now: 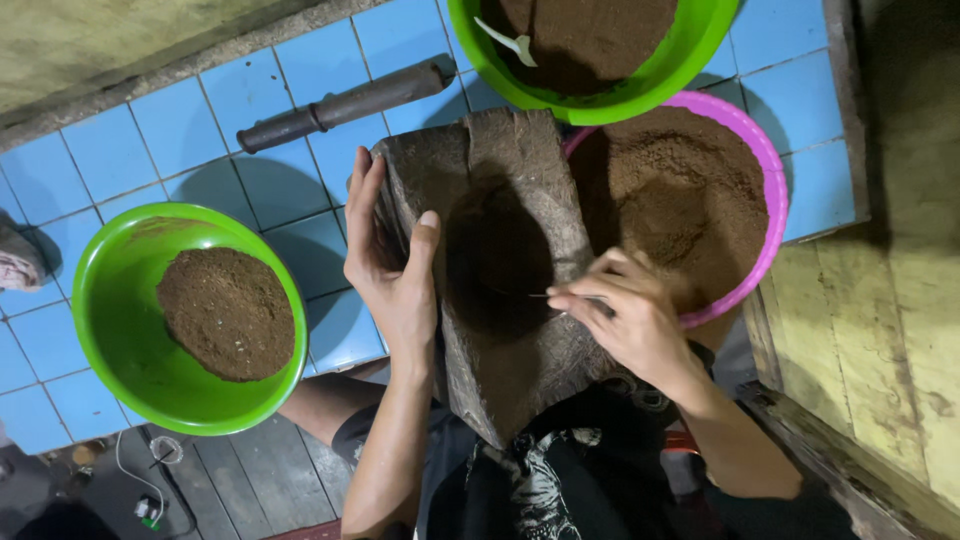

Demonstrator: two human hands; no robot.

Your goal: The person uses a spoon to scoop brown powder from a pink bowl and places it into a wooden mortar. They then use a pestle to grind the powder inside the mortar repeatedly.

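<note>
Left hand (395, 270): fingers (365, 195) wrapped round left edge of dark hollowed wooden slab (500, 270), thumb inside. Right hand (630, 315): fingers pinched shut on thin metal tool (545, 295) over slab's hollow. Slab rests on lap, tilted. Adj.: pink basin (765, 160) w/ brown powder, right; green bowl (120, 300), left; dark pestle (340, 105) on blue tiles (180, 130).

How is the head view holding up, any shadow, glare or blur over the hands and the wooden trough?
Head view: the hollow of the wooden trough is in deep shadow, its contents unreadable; the right hand is slightly soft, the thin tool in its grip hard to make out; the left hand is sharp and evenly lit; mild sheen on the green bowl; bottom edge dark.
</note>
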